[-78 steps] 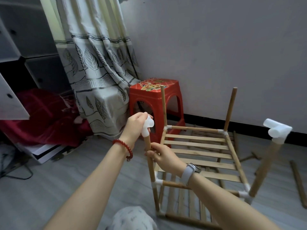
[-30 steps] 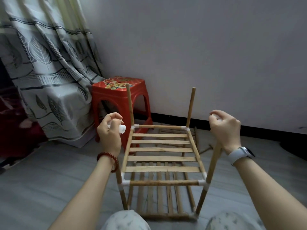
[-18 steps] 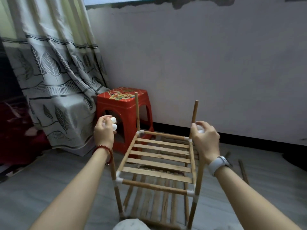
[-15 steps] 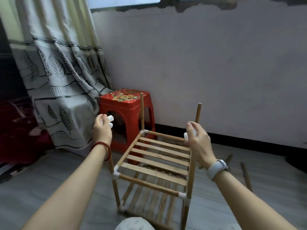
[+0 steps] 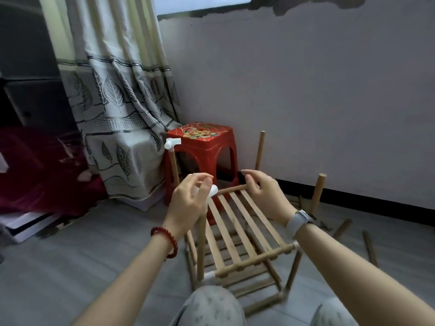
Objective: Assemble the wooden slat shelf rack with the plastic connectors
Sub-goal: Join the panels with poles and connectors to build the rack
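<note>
Rack: stood on floor, near centre | left hand: white connector pinched at post top | right hand: far rail gripped | stool: behind, far.

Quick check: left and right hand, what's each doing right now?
Left hand: holds a white connector atop a post.
Right hand: fingers curled round the top rail.
</note>
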{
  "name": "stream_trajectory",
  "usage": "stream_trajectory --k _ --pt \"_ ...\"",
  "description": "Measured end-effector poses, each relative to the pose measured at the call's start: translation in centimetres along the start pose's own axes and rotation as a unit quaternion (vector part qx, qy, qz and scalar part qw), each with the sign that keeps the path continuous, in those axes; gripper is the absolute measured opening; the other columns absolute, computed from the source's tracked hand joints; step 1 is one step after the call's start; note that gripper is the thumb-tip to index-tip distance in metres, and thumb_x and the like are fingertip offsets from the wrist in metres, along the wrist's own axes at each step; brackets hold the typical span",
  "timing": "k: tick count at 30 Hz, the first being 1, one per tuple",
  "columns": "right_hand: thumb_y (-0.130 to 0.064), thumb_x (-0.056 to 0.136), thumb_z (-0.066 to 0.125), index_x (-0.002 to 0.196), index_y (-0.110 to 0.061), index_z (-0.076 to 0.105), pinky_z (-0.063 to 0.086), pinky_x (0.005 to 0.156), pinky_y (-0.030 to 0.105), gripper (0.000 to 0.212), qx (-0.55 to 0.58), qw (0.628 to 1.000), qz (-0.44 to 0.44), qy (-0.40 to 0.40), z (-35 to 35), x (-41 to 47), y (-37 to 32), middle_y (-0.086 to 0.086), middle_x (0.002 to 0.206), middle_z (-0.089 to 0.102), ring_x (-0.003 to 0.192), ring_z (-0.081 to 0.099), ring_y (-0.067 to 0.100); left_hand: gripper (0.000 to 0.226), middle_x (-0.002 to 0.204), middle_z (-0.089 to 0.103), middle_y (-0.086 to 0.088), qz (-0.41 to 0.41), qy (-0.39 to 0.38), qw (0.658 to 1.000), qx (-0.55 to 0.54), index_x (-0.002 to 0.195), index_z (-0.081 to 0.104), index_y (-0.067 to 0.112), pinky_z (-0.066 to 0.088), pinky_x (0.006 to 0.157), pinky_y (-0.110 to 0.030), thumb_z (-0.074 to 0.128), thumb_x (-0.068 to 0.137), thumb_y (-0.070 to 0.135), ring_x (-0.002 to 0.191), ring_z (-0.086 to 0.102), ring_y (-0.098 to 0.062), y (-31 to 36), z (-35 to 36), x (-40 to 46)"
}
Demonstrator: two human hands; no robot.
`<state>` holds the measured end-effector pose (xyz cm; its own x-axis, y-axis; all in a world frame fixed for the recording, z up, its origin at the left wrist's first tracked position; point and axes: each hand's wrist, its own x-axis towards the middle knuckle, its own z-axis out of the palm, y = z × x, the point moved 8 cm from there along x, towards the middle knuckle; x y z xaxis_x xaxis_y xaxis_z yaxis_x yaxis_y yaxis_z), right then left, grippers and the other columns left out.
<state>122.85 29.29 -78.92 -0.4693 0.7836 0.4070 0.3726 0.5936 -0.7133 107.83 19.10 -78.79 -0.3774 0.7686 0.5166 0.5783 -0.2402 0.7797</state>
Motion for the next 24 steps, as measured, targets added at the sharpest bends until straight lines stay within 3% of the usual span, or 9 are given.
stream_trajectory --k 2,4,7,10,13,16,18,21,24 --pt "-0.013 0.096 0.043 0.117 -0.008 0.062 0.036 0.104 0.035 0.029 -0.153 0.986 -0.015 0.069 -3.0 0.5 1.9 0.007 0.120 0.061 0.117 0.052 0.020 0.031 0.096 0.060 0.014 0.062 0.024 0.991 0.114 0.095 0.065 0.022 0.032 0.085 -0.008 0.046 0.084 0.044 0.098 0.047 0.000 0.3 0.7 -0.6" --pt "-0.014 0.092 0.045 0.119 -0.010 0.060 0.017 0.112 0.050 0.030 -0.327 0.943 0.025 0.063 -5.4 1.2 5.1 0.008 0.129 0.053 0.132 0.036 0.026 0.031 0.097 0.061 0.002 0.109 0.060 0.971 0.202 0.098 0.065 0.014 0.036 0.090 -0.023 0.045 0.087 0.035 0.102 0.045 -0.014 0.1 1.2 -0.8" --pt "-0.015 0.091 0.044 0.124 -0.009 0.053 0.022 0.110 0.049 0.035 -0.441 0.888 0.130 -0.003 -8.2 1.5 10.0 0.010 0.139 0.041 0.133 0.029 0.031 0.030 0.097 0.062 -0.006 0.146 0.100 0.936 0.306 0.097 0.063 0.012 0.046 0.084 -0.044 0.042 0.088 0.031 0.106 0.044 -0.022 -0.5 1.2 -0.3" --pt "-0.007 0.091 0.040 0.106 -0.001 0.055 0.043 0.075 0.037 0.023 -0.416 0.897 0.151 -0.003 -8.9 0.6 10.7 0.015 0.120 0.045 0.101 0.053 0.039 0.018 0.096 0.066 -0.005 0.150 0.137 0.891 0.407 0.093 0.066 0.014 0.043 0.087 -0.048 0.054 0.086 0.024 0.107 0.055 -0.031 -0.9 0.3 0.8" --pt "-0.007 0.090 0.040 0.103 -0.005 0.056 0.041 0.071 0.037 0.021 -0.411 0.905 0.106 0.006 -8.0 -0.2 8.9 0.014 0.108 0.050 0.091 0.057 0.040 0.015 0.098 0.067 -0.013 0.123 0.167 0.891 0.404 0.094 0.069 0.006 0.041 0.092 -0.049 0.061 0.083 0.010 0.108 0.056 -0.037 -2.0 -1.3 1.5" --pt "-0.013 0.091 0.043 0.100 -0.013 0.058 0.048 0.079 0.039 0.017 -0.303 0.951 0.019 -0.053 -5.7 -1.1 6.6 0.008 0.102 0.061 0.094 0.060 0.033 0.021 0.117 0.062 -0.020 0.029 0.156 0.917 0.366 0.108 0.064 -0.002 0.029 0.109 -0.052 0.056 0.089 0.002 0.131 0.037 -0.042 -4.8 -3.2 2.9" --pt "-0.013 0.095 0.043 0.093 -0.022 0.055 0.053 0.077 0.042 0.015 -0.149 0.979 0.022 -0.140 -3.5 -2.1 5.2 0.002 0.092 0.065 0.084 0.066 0.024 0.032 0.139 0.047 -0.016 -0.043 0.130 0.902 0.408 0.124 0.057 0.003 0.010 0.117 -0.050 0.048 0.094 0.008 0.141 0.018 -0.039 -6.6 -4.6 4.2" --pt "-0.021 0.099 0.041 0.095 -0.024 0.055 0.056 0.080 0.038 0.015 0.058 0.961 0.062 -0.265 0.4 -3.4 3.1 -0.001 0.094 0.068 0.088 0.069 0.017 0.051 0.155 0.022 -0.009 -0.123 0.095 0.878 0.452 0.143 0.036 0.013 -0.008 0.111 -0.056 0.048 0.094 0.023 0.144 -0.004 -0.032 -7.4 -5.2 4.3" --pt "-0.031 0.101 0.034 0.101 -0.014 0.058 0.054 0.080 0.035 0.030 0.224 0.933 0.129 -0.250 1.4 -2.9 2.6 0.004 0.096 0.070 0.094 0.068 0.022 0.053 0.150 0.030 -0.007 -0.085 0.075 0.932 0.345 0.140 0.039 0.014 0.010 0.114 -0.049 0.053 0.092 0.029 0.142 0.016 -0.028 -5.0 -2.8 2.4"
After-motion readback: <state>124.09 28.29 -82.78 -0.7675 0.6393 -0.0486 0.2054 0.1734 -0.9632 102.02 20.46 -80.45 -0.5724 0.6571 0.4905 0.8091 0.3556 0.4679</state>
